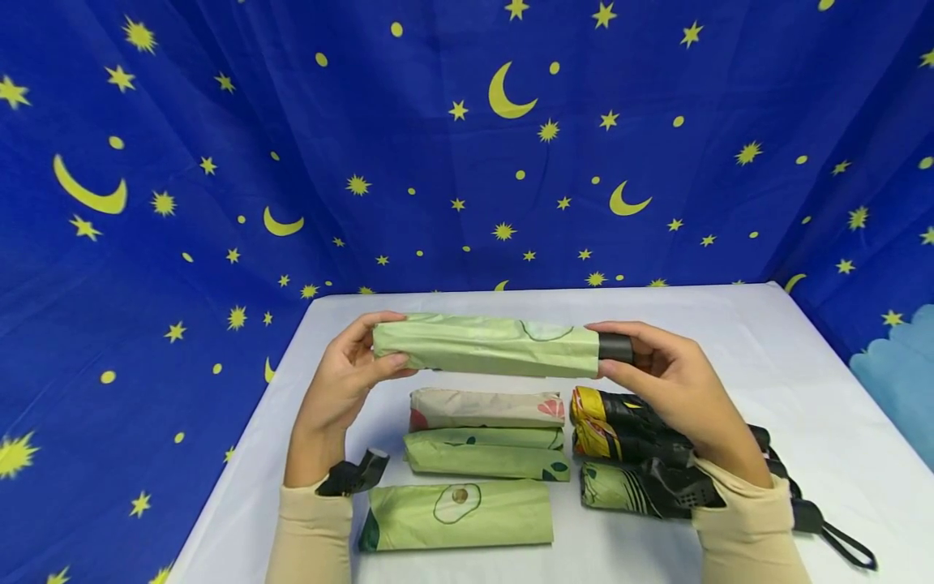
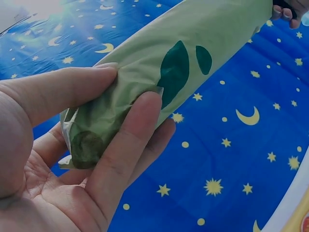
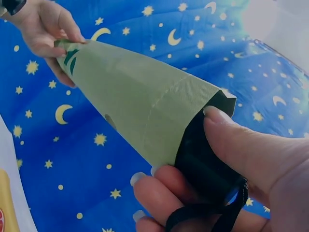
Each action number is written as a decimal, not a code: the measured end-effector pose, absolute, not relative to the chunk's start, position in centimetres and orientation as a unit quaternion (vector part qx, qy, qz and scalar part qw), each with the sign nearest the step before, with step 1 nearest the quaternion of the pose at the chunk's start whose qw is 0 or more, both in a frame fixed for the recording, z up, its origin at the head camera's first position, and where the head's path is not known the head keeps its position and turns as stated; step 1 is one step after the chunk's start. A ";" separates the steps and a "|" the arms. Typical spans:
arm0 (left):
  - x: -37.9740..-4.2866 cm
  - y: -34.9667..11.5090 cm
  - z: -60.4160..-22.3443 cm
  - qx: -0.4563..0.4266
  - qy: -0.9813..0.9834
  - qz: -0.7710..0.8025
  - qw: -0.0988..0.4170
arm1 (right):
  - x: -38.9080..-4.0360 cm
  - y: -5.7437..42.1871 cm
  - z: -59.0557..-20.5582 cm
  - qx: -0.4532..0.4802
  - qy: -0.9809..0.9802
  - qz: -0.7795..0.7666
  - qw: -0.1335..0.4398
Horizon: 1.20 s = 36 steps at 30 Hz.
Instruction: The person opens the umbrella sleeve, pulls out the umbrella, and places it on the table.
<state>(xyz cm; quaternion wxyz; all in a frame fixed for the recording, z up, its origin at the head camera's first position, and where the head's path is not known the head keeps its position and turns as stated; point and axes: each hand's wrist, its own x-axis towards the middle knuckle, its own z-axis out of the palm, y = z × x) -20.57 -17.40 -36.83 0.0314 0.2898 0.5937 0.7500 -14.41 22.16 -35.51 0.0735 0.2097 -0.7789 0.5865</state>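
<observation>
Above the table, a folded umbrella (image 1: 485, 346) in a light green avocado-print sleeve is held level between both hands. My left hand (image 1: 357, 361) pinches the sleeve's closed-looking left end between thumb and fingers, close to dark green leaf prints (image 2: 175, 72) in the left wrist view. At the other end, my right hand (image 1: 667, 365) grips the black handle (image 3: 207, 154), its thumb lying by the sleeve's open edge. A black wrist strap (image 3: 207, 211) loops from the handle near the right fingers. Most of the umbrella's body is hidden inside the sleeve.
On the white table (image 1: 379, 568) lie a pinkish-white printed sleeve (image 1: 485, 408), a green leaf-print sleeve (image 1: 485, 454) and a green avocado sleeve (image 1: 467, 515). At right, two yellow-and-black umbrellas (image 1: 594, 438) lie behind a green striped umbrella (image 1: 613, 488), partly hidden by my right arm.
</observation>
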 end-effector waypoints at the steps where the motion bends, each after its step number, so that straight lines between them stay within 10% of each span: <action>1: -20.5 -17.4 -36.8 0.290 0.596 0.748 0.031 | -14.4 22.2 -35.5 0.205 -0.782 0.584 0.076; 36: -20.2 -17.5 -36.4 0.296 0.594 0.748 0.024 | -14.5 24.0 -35.4 0.183 -0.745 0.638 0.071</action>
